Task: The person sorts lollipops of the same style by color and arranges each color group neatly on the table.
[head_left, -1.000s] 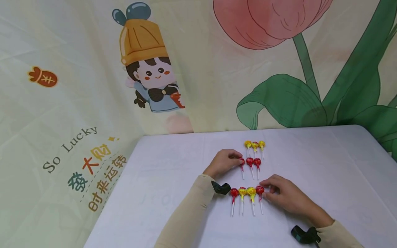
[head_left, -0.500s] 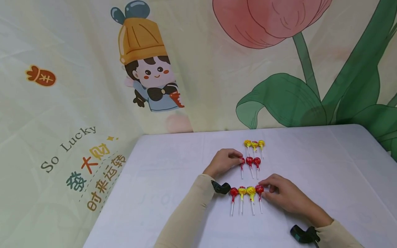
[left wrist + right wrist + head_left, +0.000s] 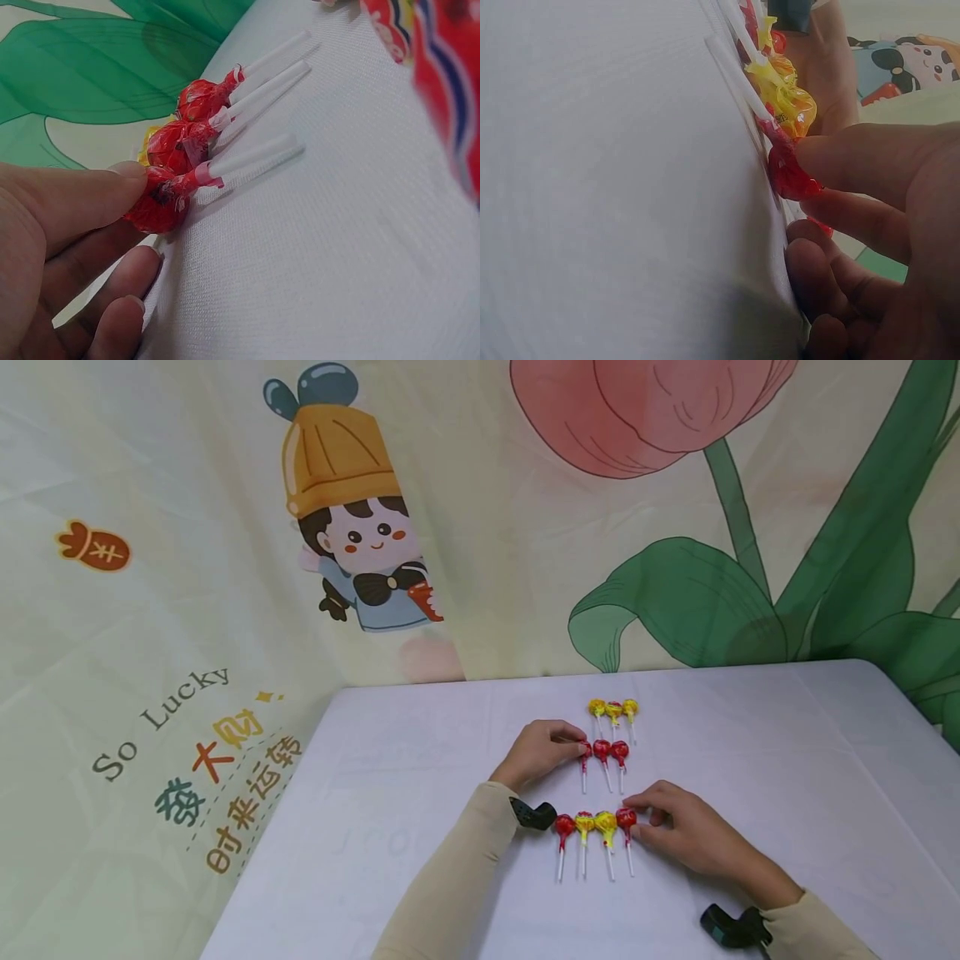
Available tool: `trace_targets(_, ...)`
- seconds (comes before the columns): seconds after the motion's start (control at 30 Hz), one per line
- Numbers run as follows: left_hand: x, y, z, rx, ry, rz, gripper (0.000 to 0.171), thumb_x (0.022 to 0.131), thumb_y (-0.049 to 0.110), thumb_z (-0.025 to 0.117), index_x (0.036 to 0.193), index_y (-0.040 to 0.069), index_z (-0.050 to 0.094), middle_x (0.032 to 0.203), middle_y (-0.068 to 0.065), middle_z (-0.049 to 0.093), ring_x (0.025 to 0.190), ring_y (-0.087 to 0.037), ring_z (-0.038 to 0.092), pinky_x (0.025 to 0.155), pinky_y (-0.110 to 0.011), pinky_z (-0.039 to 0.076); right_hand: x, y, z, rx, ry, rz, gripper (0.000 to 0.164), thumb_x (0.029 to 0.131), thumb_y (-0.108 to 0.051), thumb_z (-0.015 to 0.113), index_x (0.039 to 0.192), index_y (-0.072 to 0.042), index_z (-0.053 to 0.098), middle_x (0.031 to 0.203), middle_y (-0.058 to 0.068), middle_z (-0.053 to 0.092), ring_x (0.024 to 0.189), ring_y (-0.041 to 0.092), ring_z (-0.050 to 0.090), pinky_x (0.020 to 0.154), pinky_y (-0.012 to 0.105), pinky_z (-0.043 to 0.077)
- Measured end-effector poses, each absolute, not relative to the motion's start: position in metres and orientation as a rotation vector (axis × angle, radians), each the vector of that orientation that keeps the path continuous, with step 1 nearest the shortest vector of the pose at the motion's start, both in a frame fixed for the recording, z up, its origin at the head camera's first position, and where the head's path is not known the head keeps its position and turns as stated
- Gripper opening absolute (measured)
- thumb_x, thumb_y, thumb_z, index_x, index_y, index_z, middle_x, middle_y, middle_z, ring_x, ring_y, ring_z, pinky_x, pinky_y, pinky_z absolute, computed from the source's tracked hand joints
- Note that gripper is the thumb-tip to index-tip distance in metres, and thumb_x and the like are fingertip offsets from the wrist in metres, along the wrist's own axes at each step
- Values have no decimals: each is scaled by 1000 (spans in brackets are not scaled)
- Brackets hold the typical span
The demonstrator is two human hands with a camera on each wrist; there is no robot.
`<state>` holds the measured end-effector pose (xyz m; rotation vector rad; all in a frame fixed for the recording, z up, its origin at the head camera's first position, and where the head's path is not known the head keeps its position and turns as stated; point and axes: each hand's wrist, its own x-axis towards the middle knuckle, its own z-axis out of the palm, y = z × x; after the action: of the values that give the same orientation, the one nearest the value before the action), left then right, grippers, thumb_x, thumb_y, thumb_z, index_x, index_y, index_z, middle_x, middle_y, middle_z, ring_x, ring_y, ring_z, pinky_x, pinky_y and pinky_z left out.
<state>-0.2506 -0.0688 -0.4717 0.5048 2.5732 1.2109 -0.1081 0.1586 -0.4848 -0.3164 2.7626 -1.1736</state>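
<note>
"What's the person doing at the moment?"

"Apparently straightening row ends. The left hand (image 3: 538, 753) is pinching the left-end red lollipop (image 3: 156, 213) of the middle row between thumb and forefinger, and two other red lollipops (image 3: 611, 752) are lying just beside it."

"And the right hand (image 3: 686, 828)?"

"Its fingers are gripping the right-end red lollipop (image 3: 786, 174) of the front row by its wrapped head. Two yellow lollipops (image 3: 595, 823) are lying next to that one, and a left-end red lollipop (image 3: 565, 826) is finishing the row."

"Are both lollipops resting on the worktop (image 3: 420, 843)?"

"They're looking that way, with the sticks pointing toward the person. I can't tell how firmly either hand is pressing."

"What about the back row?"

"Three yellow lollipops (image 3: 614, 710) are lying there, beyond the reds, with neither hand touching them."

"So what is the next move calling for?"

"My guess: a light touch. If the hands are letting go, the fingers should be parting evenly, since a brush sideways could be rolling a round head out of line."
</note>
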Motion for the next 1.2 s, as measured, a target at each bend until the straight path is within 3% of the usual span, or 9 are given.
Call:
trace_targets(0.27,-254,-75,-470,577,2519,1212,22,90,29,76,112,25,75,102,15,69,96,-8,61,92,-36,48,-107,159,-485,-328,2768,-1170,33,90,-27,76,121,-17,72,99,-4,56,84,14,50,66,26,43)
trace_targets(0.53,-253,-76,-469,531,2496,1224,22,92,18,74,113,23,75,99,11,68,91,-11,61,86,-33,49,-108,159,-486,-325,2769,-1168,35,90,-28,76,123,-17,72,99,-4,56,85,14,50,67,27,44)
trace_targets(1.2,-257,-76,-472,562,2509,1213,27,92,21,73,119,20,72,102,15,68,93,-9,61,85,-32,50,-109,157,-486,-306,2778,-1167,29,90,-27,76,119,-21,74,103,-4,57,86,14,51,67,26,46)
